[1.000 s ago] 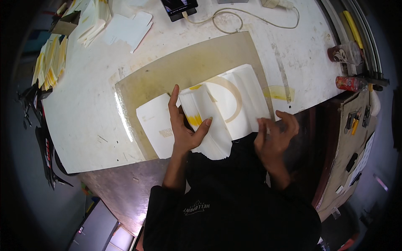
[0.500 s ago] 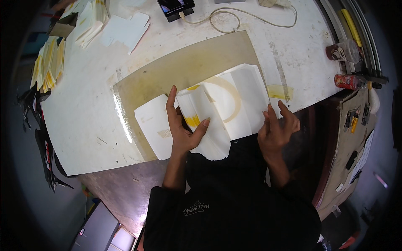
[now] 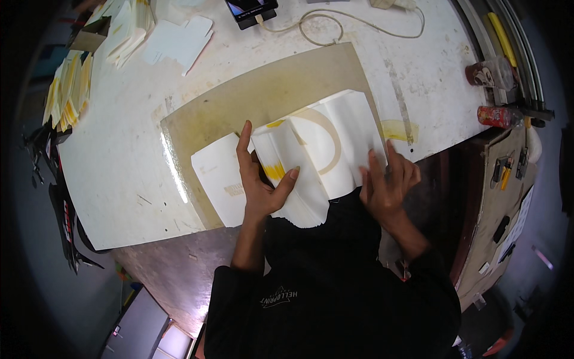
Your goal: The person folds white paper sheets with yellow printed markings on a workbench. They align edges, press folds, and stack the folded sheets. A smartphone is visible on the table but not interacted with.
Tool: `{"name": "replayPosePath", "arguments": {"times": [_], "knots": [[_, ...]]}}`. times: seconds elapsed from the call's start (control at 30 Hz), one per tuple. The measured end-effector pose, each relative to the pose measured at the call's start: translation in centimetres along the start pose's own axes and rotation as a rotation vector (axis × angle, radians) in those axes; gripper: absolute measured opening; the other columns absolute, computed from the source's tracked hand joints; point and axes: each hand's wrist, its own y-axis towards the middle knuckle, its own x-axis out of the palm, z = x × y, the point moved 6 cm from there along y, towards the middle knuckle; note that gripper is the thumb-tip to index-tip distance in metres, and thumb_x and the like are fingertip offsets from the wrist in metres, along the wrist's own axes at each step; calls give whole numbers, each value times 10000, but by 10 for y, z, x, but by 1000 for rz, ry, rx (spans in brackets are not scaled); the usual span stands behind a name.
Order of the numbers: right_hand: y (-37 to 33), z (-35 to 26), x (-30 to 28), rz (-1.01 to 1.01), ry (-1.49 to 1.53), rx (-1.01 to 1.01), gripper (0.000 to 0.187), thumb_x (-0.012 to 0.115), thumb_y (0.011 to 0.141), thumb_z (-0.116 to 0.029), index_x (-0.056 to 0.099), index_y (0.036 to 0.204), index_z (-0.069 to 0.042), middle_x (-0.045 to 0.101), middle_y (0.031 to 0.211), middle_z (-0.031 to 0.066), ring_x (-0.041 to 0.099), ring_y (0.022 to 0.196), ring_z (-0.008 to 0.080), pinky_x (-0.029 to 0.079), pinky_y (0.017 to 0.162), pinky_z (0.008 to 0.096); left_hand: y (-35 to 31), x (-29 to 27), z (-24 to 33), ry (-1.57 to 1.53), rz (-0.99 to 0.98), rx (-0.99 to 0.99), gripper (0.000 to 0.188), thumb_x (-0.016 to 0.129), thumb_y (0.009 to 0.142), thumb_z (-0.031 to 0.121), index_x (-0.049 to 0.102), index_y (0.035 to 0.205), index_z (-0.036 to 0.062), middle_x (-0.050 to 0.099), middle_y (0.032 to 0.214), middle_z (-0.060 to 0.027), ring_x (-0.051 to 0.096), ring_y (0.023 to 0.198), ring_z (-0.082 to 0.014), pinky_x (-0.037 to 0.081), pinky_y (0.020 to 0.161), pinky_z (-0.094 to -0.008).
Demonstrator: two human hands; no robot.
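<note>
A folded white paper piece [image 3: 353, 131], possibly a paper bag, lies over the near edge of a tan board [image 3: 257, 90]. It has creased panels, yellow smears and a tan curved band. My left hand [image 3: 263, 194] is at its left part, thumb pressed on the raised fold and index finger stretched away; the other fingers are partly hidden behind the fold. My right hand [image 3: 388, 188] has its fingers spread, their tips on the paper's lower right panel. A printed white panel [image 3: 218, 176] shows left of my left hand.
Stacks of yellow-smeared white paper pieces [image 3: 72, 90] stand at the far left, near a loose white sheet [image 3: 179, 45]. A phone [image 3: 251, 12] with a cable is at the back. A plastic cup [image 3: 490, 73] and a red-labelled bottle [image 3: 499, 116] stand at the right edge.
My right hand has moved left from the paper's right edge onto its lower right panel, which now looks more rippled. My left hand stays nearly in place.
</note>
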Motion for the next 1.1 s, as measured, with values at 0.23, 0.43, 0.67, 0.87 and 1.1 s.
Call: {"name": "replayPosePath", "arguments": {"times": [0.23, 0.43, 0.67, 0.87, 1.1], "knots": [[6, -15, 13, -102, 436, 135, 332, 726, 872, -114, 638, 1161, 23, 657, 1030, 128, 616, 917, 266, 406, 860, 431, -1, -3, -2, -47, 18, 7, 1038, 733, 775, 25, 86, 1586, 51, 582, 1259, -216, 626, 1116, -268, 513, 964, -386], [14, -23, 25, -308, 665, 596, 360, 776, 824, -147, 664, 1136, -6, 623, 937, 103, 589, 868, 262, 404, 822, 420, -3, -7, 0, -110, 36, 10, 1060, 739, 771, 0, 71, 1591, 61, 587, 1258, -212, 631, 1119, -267, 519, 959, -383], [28, -77, 0, -320, 629, -23, 411, 755, 829, -187, 662, 1193, -21, 602, 1131, 91, 561, 1008, 276, 377, 899, 461, 3, 5, 5, -98, -46, 31, 1063, 746, 775, -25, 69, 1589, 60, 563, 1284, -219, 632, 1128, -274, 537, 950, -385], [11, -17, -25, 182, 163, 304, 345, 754, 847, -158, 668, 1140, 1, 626, 1088, 109, 568, 967, 271, 361, 889, 435, 1, 1, -2, -17, -13, 8, 1044, 737, 777, -22, 79, 1584, 51, 555, 1276, -222, 632, 1121, -282, 534, 958, -397], [6, 12, -14, 162, 337, 419, 184, 805, 808, -35, 687, 944, 5, 673, 800, 66, 603, 691, 199, 383, 814, 355, 1, 2, 1, -30, 38, -16, 1050, 746, 751, 34, 109, 1585, 48, 607, 1208, -206, 643, 1066, -266, 524, 948, -378]]}}
